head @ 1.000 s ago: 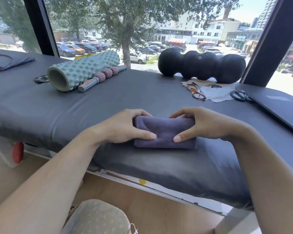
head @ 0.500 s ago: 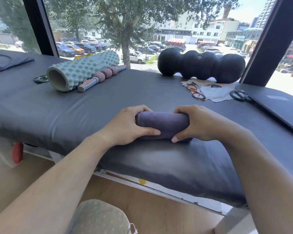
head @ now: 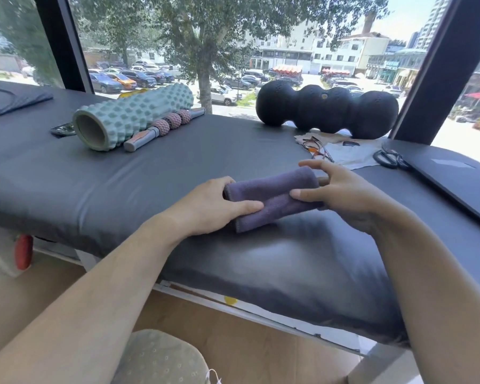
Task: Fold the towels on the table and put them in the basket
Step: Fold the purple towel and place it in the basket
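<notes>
Purple and rolled into a thick bundle, the towel [head: 272, 199] lay tilted on the grey padded table [head: 150, 176], near its front edge. Your left hand [head: 214, 209] grasped its left end, thumb laid across the front. Your right hand [head: 341, 195] pinched the right end between thumb and fingers, though the upper fingers looked spread, perhaps barely touching. Behind stood a green foam roller [head: 133, 117] with a massage stick [head: 164, 127] just beside it, and a black peanut-shaped roller [head: 327, 110].

Left hand [head: 209, 207] in a curled grip, thumb extended, right hand [head: 341, 195] pinching with fingers spread, forearms converging
</notes>
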`<act>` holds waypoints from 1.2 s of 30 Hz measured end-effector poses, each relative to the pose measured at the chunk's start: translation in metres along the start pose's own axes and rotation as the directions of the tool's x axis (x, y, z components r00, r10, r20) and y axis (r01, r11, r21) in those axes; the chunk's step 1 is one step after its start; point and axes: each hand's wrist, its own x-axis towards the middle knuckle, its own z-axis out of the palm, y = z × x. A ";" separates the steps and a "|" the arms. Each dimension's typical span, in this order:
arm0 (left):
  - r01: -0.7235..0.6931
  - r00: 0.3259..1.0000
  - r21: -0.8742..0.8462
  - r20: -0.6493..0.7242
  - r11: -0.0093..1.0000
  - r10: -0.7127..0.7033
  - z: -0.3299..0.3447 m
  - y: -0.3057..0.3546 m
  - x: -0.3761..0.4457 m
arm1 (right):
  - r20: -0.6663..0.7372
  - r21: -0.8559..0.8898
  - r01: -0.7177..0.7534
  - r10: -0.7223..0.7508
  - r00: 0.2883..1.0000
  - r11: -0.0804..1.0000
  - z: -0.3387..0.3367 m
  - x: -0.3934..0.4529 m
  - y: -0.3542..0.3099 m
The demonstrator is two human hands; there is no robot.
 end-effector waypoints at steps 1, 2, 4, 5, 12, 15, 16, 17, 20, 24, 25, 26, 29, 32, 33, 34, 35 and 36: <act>-0.005 1.000 0.018 0.015 1.000 0.005 -0.003 0.002 -0.001 | -0.038 0.059 0.021 -0.019 0.999 0.998 -0.001 0.002 0.000; -0.007 0.999 0.023 0.034 1.000 0.006 -0.006 0.004 -0.002 | -0.057 0.101 0.046 -0.041 0.998 0.994 -0.002 0.003 -0.001; -0.015 0.997 0.003 0.079 1.000 0.014 -0.012 0.009 -0.005 | -0.068 0.169 0.098 -0.087 0.994 0.981 -0.003 0.002 -0.006; -0.027 0.994 -0.034 0.102 0.999 0.031 -0.013 0.012 -0.007 | -0.072 0.200 0.127 -0.114 0.991 0.972 -0.003 0.000 -0.010; -0.016 0.997 -0.534 0.052 0.845 0.052 0.008 0.030 -0.013 | -0.118 0.334 0.274 -0.249 0.961 0.902 0.014 -0.005 -0.027; -0.014 0.999 -0.648 0.015 0.762 0.030 0.014 0.026 -0.011 | -0.037 0.319 0.181 -0.178 0.983 0.930 0.020 -0.006 -0.027; -0.021 1.000 -0.668 -0.002 0.744 0.026 0.014 0.025 -0.010 | 0.032 0.274 0.133 -0.148 0.988 0.952 0.021 -0.007 -0.026; -0.026 1.000 -0.675 -0.011 0.737 0.026 0.014 0.023 -0.009 | 0.098 0.226 0.097 -0.122 0.988 0.969 0.023 -0.009 -0.025; -0.013 0.999 -0.665 0.029 0.746 0.044 0.010 0.019 -0.010 | 0.116 0.214 0.081 -0.108 0.987 0.973 0.027 -0.012 -0.025; -0.045 0.998 -0.703 -0.060 0.710 0.004 0.004 0.025 -0.011 | 0.052 0.226 0.096 -0.110 0.993 0.969 0.031 -0.014 -0.031; -0.067 0.994 -0.709 -0.104 0.702 -0.011 0.002 0.027 -0.011 | 0.066 0.205 0.097 -0.112 0.991 0.974 0.033 -0.015 -0.032; -0.091 0.990 -0.715 -0.139 0.693 -0.013 0.000 0.028 -0.011 | 0.084 0.193 0.100 -0.118 0.989 0.976 0.034 -0.015 -0.033; -0.120 0.981 -0.726 -0.190 0.677 -0.030 -0.003 0.029 -0.013 | 0.164 0.192 0.092 -0.124 0.979 0.977 0.040 -0.019 -0.038; -0.094 0.978 -0.729 -0.195 0.678 -0.074 -0.009 0.024 -0.017 | 0.261 0.160 0.081 -0.121 0.958 0.984 0.046 -0.022 -0.042; -0.088 0.977 -0.727 -0.195 0.681 -0.082 -0.012 0.022 -0.019 | 0.277 0.155 0.078 -0.119 0.954 0.985 0.048 -0.022 -0.043; -0.085 0.977 -0.727 -0.196 0.681 -0.088 -0.015 0.020 -0.021 | 0.288 0.155 0.072 -0.115 0.951 0.985 0.051 -0.022 -0.044; -0.088 0.976 -0.726 -0.201 0.682 -0.088 -0.018 0.016 -0.025 | 0.303 0.157 0.059 -0.105 0.947 0.986 0.054 -0.022 -0.046; -0.097 0.975 -0.723 -0.208 0.684 -0.081 -0.022 0.012 -0.029 | 0.324 0.153 0.046 -0.094 0.942 0.987 0.059 -0.021 -0.047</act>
